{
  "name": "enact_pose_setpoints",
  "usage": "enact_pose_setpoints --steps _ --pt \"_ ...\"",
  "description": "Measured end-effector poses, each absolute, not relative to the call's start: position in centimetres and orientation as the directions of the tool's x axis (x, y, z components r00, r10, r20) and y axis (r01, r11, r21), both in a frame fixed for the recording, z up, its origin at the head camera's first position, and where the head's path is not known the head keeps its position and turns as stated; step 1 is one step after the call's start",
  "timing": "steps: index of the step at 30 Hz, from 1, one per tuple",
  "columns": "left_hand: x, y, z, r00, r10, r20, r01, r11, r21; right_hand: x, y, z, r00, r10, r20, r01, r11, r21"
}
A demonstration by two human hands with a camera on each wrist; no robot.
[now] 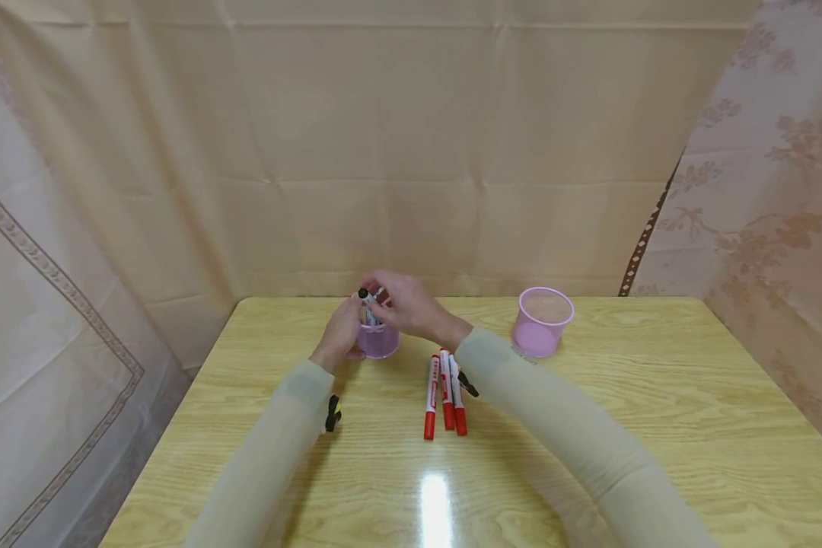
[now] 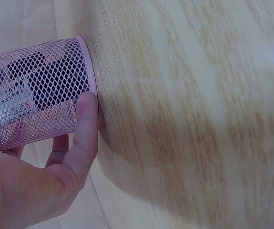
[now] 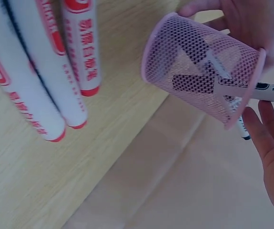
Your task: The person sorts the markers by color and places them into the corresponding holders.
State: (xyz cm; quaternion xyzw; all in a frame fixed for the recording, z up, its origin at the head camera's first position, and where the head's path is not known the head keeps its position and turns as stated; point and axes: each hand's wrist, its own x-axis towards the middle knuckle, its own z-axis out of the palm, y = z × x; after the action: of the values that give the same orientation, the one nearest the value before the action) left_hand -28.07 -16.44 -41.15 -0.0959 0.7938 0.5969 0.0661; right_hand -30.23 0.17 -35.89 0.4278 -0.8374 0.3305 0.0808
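Observation:
A pink mesh pen cup (image 1: pixel 380 344) stands near the table's back edge with black-capped markers inside, seen through its mesh in the left wrist view. My left hand (image 1: pixel 340 332) grips it from the left, one fingertip down by the base rim in the left wrist view. Over the cup's mouth, my right hand (image 1: pixel 411 306) pinches a white marker (image 3: pixel 272 93) whose black-capped end is down inside the cup. The end of another marker (image 3: pixel 244 130) sticks out past the rim. Part of the right fingers is cut off in the right wrist view.
Three white markers with red caps (image 1: pixel 430 396) lie side by side on the wooden table (image 1: pixel 356 472), by my right forearm. A second pink mesh cup (image 1: pixel 537 339) stands at the back right. A beige curtain (image 1: pixel 397 152) hangs behind the table.

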Motion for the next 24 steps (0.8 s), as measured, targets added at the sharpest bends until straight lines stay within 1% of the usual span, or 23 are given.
enact_pose_setpoints --steps 4,10,18,21,24 --pt "-28.1 -16.4 -41.1 -0.973 -0.072 -0.22 -0.231 0.275 0.933 -30.3 0.3 -36.5 -0.619 -0.682 0.39 -0.772 0.437 -0.462" --pt "-28.1 -16.4 -41.2 -0.974 -0.064 -0.219 -0.228 0.269 0.936 -30.5 0.3 -37.2 -0.612 -0.69 0.387 -0.777 0.434 -0.455" --pt "-28.2 -16.4 -41.4 -0.973 -0.082 -0.216 -0.23 0.276 0.933 -30.4 0.5 -37.9 -0.576 -0.72 0.388 -0.805 0.414 -0.426" --pt "-28.3 -16.4 -41.4 -0.973 -0.08 -0.215 -0.229 0.282 0.931 -30.2 0.6 -38.1 -0.56 -0.732 0.388 -0.813 0.395 -0.427" --pt "-28.3 -16.6 -41.4 -0.974 -0.071 -0.213 -0.224 0.29 0.93 -30.3 0.7 -38.3 -0.553 -0.743 0.377 -0.809 0.37 -0.456"
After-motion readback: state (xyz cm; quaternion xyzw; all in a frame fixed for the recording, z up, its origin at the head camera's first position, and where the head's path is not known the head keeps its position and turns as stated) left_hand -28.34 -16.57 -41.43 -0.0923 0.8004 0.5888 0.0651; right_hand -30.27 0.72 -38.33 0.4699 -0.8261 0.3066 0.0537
